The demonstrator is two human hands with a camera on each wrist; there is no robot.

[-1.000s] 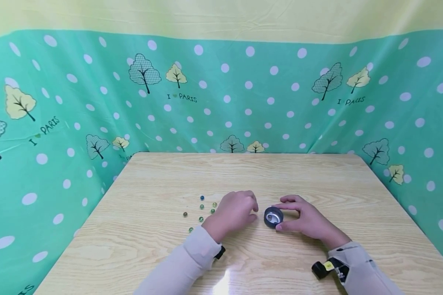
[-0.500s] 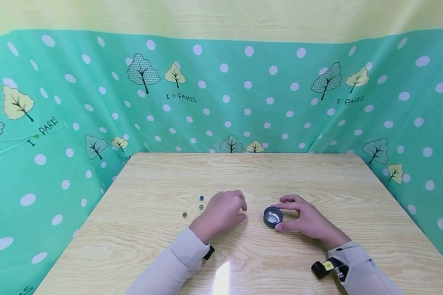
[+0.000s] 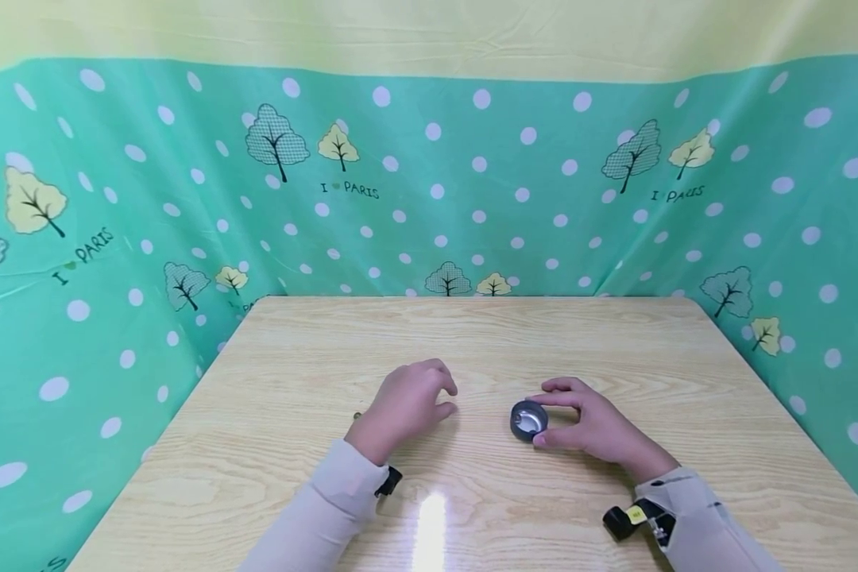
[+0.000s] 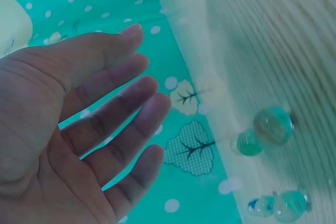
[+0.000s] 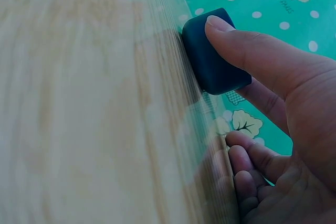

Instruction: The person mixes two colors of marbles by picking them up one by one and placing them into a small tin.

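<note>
My right hand pinches a small dark round cup between thumb and fingers. The cup stands on the table, its shiny silver inside facing up toward the head camera. Small marble-like spots show within, too small to tell clearly. In the right wrist view, the thumb presses the smooth outer side of the cup. My left hand hovers left of the cup, with loosely bent fingers and nothing in its palm. Under and beside it lie several glass marbles; in the head view the hand hides all but one brown marble.
The wooden table reaches back to a green polka-dot curtain, which also hangs at both sides. Black wrist cameras sit on both wrists. A bright glare lies near the front of the table.
My left hand has drawn back to the left, away from the cup, and now covers most of the marbles in the head view. The right hand and cup have stayed in place.
</note>
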